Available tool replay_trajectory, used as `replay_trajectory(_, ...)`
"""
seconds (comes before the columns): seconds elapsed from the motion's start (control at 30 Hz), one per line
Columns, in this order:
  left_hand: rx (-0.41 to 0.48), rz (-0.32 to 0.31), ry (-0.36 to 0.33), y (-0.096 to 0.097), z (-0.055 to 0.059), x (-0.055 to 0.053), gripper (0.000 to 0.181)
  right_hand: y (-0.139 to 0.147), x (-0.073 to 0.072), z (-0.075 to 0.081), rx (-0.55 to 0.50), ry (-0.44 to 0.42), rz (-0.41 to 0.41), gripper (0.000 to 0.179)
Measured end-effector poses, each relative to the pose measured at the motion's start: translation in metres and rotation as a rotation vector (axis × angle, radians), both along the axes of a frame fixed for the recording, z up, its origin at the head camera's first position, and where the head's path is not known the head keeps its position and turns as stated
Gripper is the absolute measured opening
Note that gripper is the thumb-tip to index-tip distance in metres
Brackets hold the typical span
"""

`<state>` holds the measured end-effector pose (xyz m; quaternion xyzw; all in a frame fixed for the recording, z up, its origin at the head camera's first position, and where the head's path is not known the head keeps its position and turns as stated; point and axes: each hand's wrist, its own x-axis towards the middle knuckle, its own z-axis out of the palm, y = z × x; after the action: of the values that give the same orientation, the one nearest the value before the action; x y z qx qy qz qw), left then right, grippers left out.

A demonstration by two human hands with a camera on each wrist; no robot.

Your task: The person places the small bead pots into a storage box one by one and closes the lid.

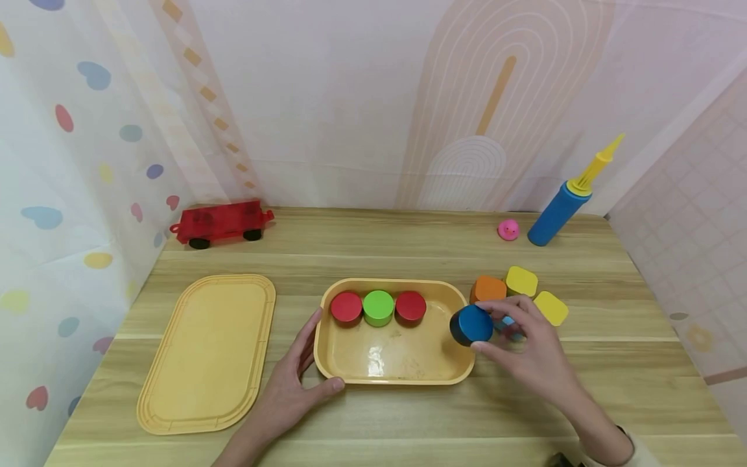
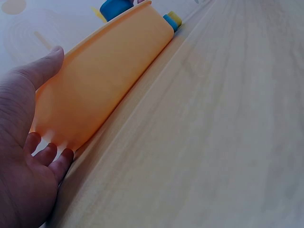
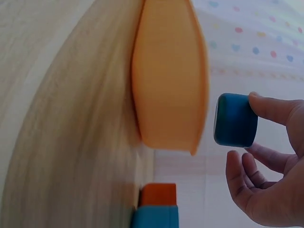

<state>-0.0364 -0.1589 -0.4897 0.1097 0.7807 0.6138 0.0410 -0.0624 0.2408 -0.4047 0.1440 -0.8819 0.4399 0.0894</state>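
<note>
Head: R grip (image 1: 532, 347) pinches blue block (image 1: 474, 324) near 3 o'clock end of tray (image 1: 350, 357); L grip (image 1: 292, 381) unclosed, against tray at 8 o'clock. L wrist: thumb by tray rim. R wrist: block above rim; prob. light, stiff, slick; best held by opp. sides

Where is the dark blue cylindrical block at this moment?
In the head view, right of centre, the dark blue cylindrical block is pinched in the right hand, raised clear of the right end of the yellow rounded-rectangular plastic tray.
</note>
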Motion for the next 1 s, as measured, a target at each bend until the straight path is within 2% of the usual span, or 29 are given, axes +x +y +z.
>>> replay_trajectory(0.13,0.005,-0.003,0.003,0.000,0.000,-0.001,0.112,-0.009,-0.005,-0.005,0.031,0.030,0.027,0.054)
replay_trajectory(0.4,-0.002,-0.003,0.003,0.000,0.001,-0.002,0.112,-0.022,-0.016,-0.012,0.148,-0.040,0.067,0.053)
replay_trajectory(0.53,0.000,-0.006,0.003,0.000,0.000,-0.002,0.113,-0.027,-0.020,-0.016,0.203,-0.011,0.087,0.052)
replay_trajectory(0.77,0.008,-0.007,0.005,0.000,-0.001,-0.001,0.112,-0.035,-0.026,-0.019,0.285,-0.012,0.078,0.053)
replay_trajectory(1.0,0.003,-0.001,0.002,0.000,-0.001,0.000,0.113,-0.039,-0.031,-0.022,0.310,-0.016,0.072,0.052)
